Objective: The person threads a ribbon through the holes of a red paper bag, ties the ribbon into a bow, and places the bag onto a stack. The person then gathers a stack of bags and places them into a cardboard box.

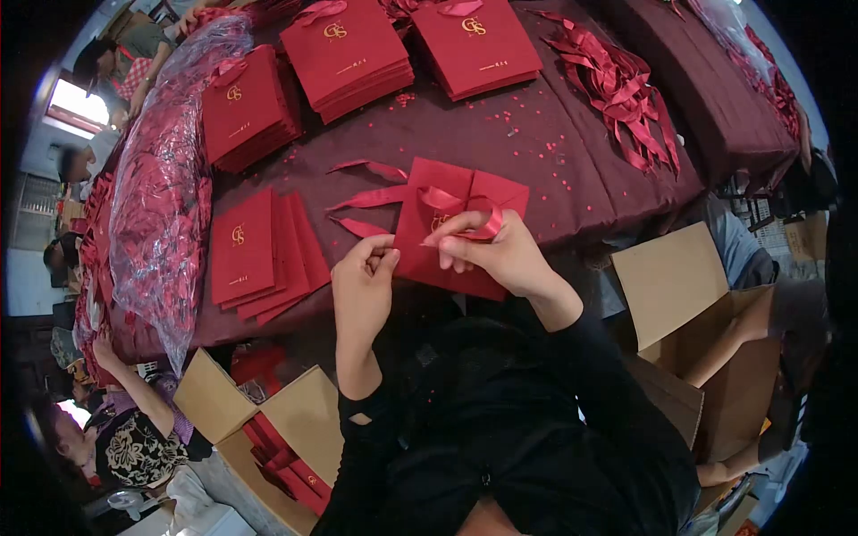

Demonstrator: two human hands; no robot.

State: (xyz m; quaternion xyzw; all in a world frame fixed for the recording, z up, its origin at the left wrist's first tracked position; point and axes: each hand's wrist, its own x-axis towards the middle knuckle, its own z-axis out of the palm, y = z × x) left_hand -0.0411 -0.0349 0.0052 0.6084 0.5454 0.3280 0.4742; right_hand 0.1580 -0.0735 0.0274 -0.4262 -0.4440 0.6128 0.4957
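left hand (362, 279): pinching edge of red bag (418, 243), steadying it
right hand (502, 257): pinching ribbon (485, 223) loop, tensioning it
counter (536, 147): carrying bag stacks (349, 54)

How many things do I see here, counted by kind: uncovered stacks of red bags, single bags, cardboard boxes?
Stacks of red bags: 4
Single bag, held in the left hand: 1
Cardboard boxes: 2
Total: 7
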